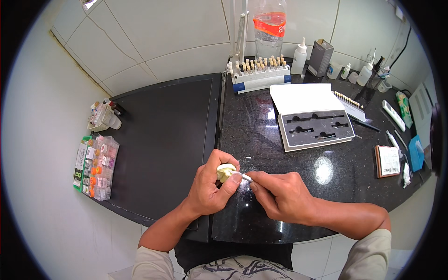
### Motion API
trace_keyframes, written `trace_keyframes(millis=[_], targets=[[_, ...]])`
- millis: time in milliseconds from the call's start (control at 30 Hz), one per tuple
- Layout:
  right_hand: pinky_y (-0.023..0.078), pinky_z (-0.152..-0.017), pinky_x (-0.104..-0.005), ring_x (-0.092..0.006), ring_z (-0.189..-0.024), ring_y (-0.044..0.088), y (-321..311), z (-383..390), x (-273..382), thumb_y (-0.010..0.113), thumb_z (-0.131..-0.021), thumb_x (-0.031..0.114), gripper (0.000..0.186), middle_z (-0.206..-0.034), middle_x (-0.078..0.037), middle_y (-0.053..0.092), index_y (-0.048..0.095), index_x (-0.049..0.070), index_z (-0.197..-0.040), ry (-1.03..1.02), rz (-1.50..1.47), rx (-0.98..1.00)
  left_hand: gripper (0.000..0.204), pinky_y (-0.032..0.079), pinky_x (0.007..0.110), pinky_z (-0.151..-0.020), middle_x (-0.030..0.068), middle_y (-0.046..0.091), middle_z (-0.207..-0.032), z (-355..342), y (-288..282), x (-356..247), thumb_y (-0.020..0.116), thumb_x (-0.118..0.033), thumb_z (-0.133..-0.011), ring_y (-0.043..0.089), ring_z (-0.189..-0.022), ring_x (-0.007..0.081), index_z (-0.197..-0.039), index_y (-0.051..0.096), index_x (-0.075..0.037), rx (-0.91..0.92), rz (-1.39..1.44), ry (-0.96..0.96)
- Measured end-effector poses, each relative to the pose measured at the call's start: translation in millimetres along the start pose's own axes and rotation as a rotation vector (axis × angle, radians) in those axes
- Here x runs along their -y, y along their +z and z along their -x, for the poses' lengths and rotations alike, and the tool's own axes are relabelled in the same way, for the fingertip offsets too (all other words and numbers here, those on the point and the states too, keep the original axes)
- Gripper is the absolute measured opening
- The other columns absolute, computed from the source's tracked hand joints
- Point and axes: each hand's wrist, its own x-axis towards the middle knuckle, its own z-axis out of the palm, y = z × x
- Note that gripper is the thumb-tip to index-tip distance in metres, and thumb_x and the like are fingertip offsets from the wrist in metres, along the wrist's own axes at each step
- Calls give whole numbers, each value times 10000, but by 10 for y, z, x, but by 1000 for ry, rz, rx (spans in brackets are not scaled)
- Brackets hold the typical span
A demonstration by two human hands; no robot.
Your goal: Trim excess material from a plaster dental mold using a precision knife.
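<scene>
My left hand (208, 192) is closed around a small pale-yellow dental model (223, 173), with the thumb and index finger gripping its sides. In my right hand (285, 196), thumb and fingers pinch a slim light-coloured tool (247, 178). That tool points left and meets the model near my left thumb tip. Its working end is too small and covered to make out. White specks lie on the black counter (261, 224) close to the two hands.
Beyond my right hand lies an open white case (303, 99) with a dark foam insert. Behind it stand a tooth shade guide (261, 80), a clear plastic bottle (269, 44) and a dropper bottle (299, 58). Small jars (100, 163) in a clear box are far left; a notepad (388, 161) lies right.
</scene>
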Motion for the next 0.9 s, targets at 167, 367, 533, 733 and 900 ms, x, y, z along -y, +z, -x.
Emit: trace_keyframes(millis=[167,367,533,733,900], targets=[[563,-497,-393,-307,-565,737,13,5,-16,711,-996,89,180,-715,-154,734,718,-7,-1149,-7,-13,-1,256,502,284,-720,72,686,-961,0,-25,-8,667,-197,-1033,616,-802,101,-1189,549,-33,22,-51,8],[568,-500,-401,-325,-572,738,4,4,-9,716,-992,94,192,-725,-159,737,718,-6,-1157,-10,-8,-1,256,501,288,-712,75,686,-957,-3,-29,-3,664,-196,-1030,620,-796,105,-1189,551,-30,31,-58,36],[570,-501,-403,-325,-575,740,11,6,-15,716,-994,100,194,-726,-160,738,719,-4,-1158,-12,1,0,250,501,294,-707,78,684,-954,6,-36,7,656,-198,-1034,620,-789,107,-1192,550,-36,44,-71,24],[570,-498,-398,-313,-568,740,17,6,-22,715,-998,101,187,-723,-155,741,723,4,-1158,-17,-3,-8,226,505,330,-672,82,642,-890,-2,-20,24,671,-188,-1050,634,-730,150,-1186,572,-37,17,-83,77],[567,-494,-395,-310,-568,740,16,8,-15,714,-998,96,180,-726,-153,742,721,4,-1153,-18,12,-25,231,501,335,-691,83,631,-906,-4,-17,5,665,-197,-1067,614,-747,153,-1205,571,-38,26,-86,58]])
